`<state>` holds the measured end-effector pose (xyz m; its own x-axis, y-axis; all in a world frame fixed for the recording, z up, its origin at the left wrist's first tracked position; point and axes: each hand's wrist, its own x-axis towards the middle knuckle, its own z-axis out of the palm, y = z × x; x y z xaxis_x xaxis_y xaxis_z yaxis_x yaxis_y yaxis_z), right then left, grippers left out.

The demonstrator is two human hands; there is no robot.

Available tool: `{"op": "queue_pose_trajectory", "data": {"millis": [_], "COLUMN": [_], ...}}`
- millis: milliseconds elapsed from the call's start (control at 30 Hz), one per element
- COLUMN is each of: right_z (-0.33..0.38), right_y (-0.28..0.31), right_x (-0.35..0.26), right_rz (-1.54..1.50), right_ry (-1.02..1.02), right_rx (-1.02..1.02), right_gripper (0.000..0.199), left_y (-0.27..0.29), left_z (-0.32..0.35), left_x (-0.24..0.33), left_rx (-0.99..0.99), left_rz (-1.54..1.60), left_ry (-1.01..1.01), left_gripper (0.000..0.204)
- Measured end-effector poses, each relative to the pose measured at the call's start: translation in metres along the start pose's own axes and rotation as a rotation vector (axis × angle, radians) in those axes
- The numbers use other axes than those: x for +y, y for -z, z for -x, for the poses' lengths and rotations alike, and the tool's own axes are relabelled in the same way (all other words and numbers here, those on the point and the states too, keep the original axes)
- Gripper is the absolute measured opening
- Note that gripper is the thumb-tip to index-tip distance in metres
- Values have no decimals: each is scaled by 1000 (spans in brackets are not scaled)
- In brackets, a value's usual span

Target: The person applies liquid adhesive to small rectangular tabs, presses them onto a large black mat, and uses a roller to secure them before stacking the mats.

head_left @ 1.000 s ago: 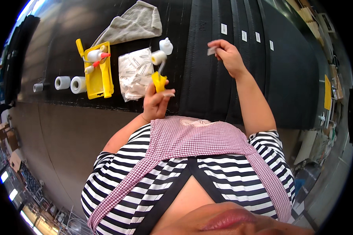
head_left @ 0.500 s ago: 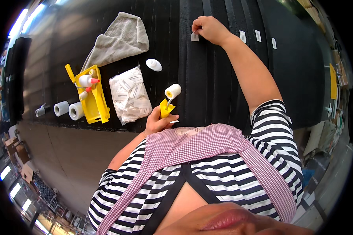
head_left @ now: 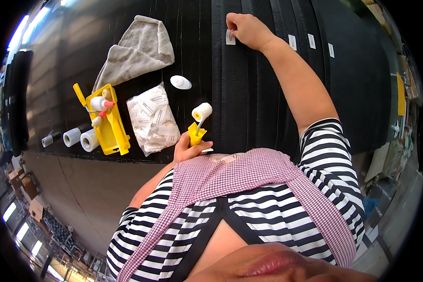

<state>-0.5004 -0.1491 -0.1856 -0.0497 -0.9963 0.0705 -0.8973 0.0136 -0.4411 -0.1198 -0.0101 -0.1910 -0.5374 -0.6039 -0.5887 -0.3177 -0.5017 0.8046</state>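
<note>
My left hand [head_left: 187, 150] is wrapped round the yellow handle of a small paint roller [head_left: 201, 113], its white head pointing up and away from me. A small white piece, perhaps a label, sticks out by the same hand's fingertips. Stretched far forward, my right hand [head_left: 251, 32] has its fingers pinched at the upper edge of a white label [head_left: 230, 37]. That label lies against a long black strip [head_left: 228, 94]. Three more labels, one of them the nearest label [head_left: 292, 42], sit on the black strips to its right.
Left of the roller lie a clear bag of white labels [head_left: 153, 120], a white bottle [head_left: 181, 82] and a grey cloth [head_left: 138, 51]. Beyond the bag, a yellow paint tray [head_left: 107, 141] holds a white bottle with a red tip [head_left: 100, 103]. White rolls [head_left: 89, 140] stand near the table's edge.
The view has shifted slightly. My right hand stays at the same label, its fingers still at the upper edge. My left hand keeps hold of the paint roller.
</note>
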Motion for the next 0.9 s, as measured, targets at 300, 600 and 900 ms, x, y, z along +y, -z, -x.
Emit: {"op": "queue_pose_trajectory", "data": {"millis": [300,600,900], "right_z": [-6,-4,24], "right_y": [-2,-3,-9], "right_x": [1,0,-24], "right_rz": [66,43,365], "right_ry": [19,-10,8], "right_rx": [4,16,190], "right_gripper": [16,19,15], "left_y": [1,2,1], "left_z": [-2,-1,-4], "left_x": [-4,-7,0], "left_rx": [1,-1,20], "left_rz": [-21,-50,-4], "left_ry": [-33,-37,85], "left_gripper": [39,44,37]}}
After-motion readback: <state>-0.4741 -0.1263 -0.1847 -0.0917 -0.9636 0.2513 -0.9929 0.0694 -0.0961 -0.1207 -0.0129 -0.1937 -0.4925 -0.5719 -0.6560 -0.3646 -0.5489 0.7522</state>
